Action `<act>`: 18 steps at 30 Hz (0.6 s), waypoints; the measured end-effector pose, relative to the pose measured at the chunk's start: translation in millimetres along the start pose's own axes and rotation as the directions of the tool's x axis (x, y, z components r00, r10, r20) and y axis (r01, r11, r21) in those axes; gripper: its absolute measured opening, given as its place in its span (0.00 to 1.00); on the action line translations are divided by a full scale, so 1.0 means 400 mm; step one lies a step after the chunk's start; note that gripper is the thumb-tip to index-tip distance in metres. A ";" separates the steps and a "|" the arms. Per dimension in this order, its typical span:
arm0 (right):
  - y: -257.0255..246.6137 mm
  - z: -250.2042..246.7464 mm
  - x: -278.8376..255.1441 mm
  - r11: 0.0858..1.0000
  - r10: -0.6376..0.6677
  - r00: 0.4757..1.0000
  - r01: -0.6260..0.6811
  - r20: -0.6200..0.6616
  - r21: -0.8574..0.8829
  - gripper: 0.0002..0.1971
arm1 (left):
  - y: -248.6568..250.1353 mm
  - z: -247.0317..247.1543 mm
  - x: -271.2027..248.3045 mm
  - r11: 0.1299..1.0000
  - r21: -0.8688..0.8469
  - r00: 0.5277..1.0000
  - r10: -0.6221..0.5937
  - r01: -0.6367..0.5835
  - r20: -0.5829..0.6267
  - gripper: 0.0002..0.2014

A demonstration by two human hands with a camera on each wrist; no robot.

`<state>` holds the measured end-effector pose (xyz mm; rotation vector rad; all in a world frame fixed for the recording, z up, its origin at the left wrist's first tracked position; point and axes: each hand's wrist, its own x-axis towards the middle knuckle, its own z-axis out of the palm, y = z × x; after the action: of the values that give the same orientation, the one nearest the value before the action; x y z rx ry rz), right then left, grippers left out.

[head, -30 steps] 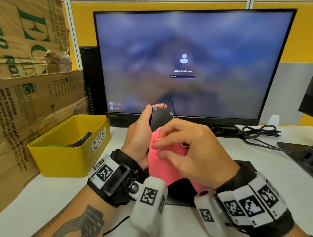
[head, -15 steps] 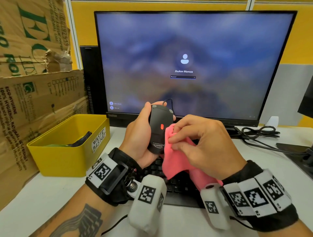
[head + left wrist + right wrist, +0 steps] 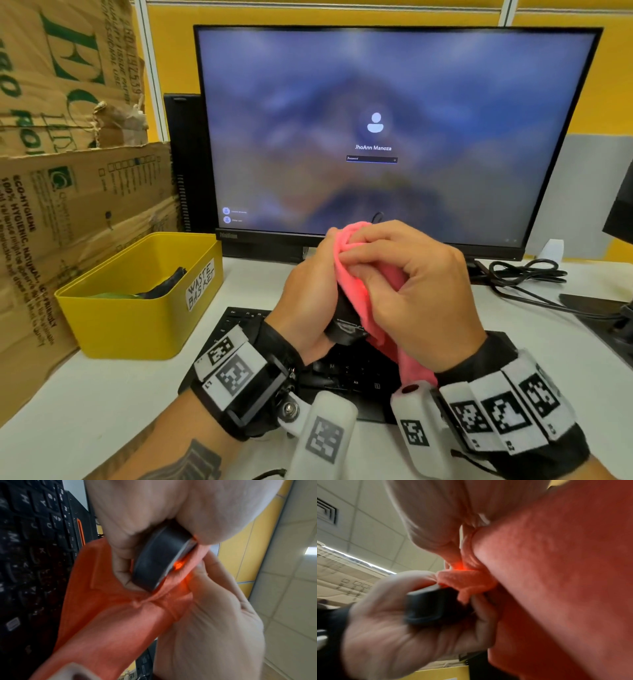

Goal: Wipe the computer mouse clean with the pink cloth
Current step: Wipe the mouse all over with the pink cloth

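Keyboard (image 3: pixel 346 377) before monitor (image 3: pixel 394 137); bin (image 3: pixel 137 308) left of keyboard, boxes (image 3: pixel 68 205) left of bin; cables (image 3: pixel 527 274) right.

Black wrist bands (image 3: pixel 239 387) with white square-code tags on both wrists; white padded camera pods (image 3: pixel 325 435) below; dark tattoo (image 3: pixel 185 462) on left forearm.

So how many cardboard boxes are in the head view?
2, both at the left edge: the upper box stacked on the lower box, behind the yellow waste basket. More could be out of frame.
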<state>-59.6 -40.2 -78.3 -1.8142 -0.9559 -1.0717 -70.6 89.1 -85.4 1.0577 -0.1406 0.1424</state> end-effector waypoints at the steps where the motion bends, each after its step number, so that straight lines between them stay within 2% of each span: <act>1: -0.005 0.003 -0.002 1.000 -0.011 0.999 0.010 0.035 0.025 0.09 | 0.002 -0.006 0.005 1.000 0.011 1.000 0.015 -0.015 -0.017 0.23; 3: -0.006 0.000 -0.004 0.998 0.000 0.995 -0.007 0.102 0.068 0.09 | 0.012 -0.013 0.015 0.999 0.035 0.999 0.031 -0.030 -0.020 0.27; 5: 0.007 -0.012 -0.001 0.997 0.043 0.992 -0.051 0.117 0.066 0.10 | 0.017 -0.017 0.021 0.997 0.057 0.999 0.045 -0.043 -0.022 0.29; 11: 0.030 -0.031 0.007 0.996 0.089 0.996 -0.089 -0.014 0.003 0.10 | 0.001 -0.005 0.003 0.952 0.280 0.993 0.118 -0.121 0.029 0.29; 15: 0.007 -0.020 0.006 0.992 0.111 0.991 -0.115 0.068 0.052 0.14 | 0.007 0.002 -0.014 0.891 0.433 0.990 0.132 -0.139 0.045 0.33; 18: 0.008 -0.023 0.009 0.985 0.154 0.979 -0.163 0.130 0.063 0.14 | 0.003 0.001 -0.016 0.846 0.496 0.980 0.181 -0.196 0.079 0.31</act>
<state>-58.2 -49.0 -73.0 -1.8794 -0.8941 -0.8230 -77.0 89.1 -85.2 1.5699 -0.2428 0.3567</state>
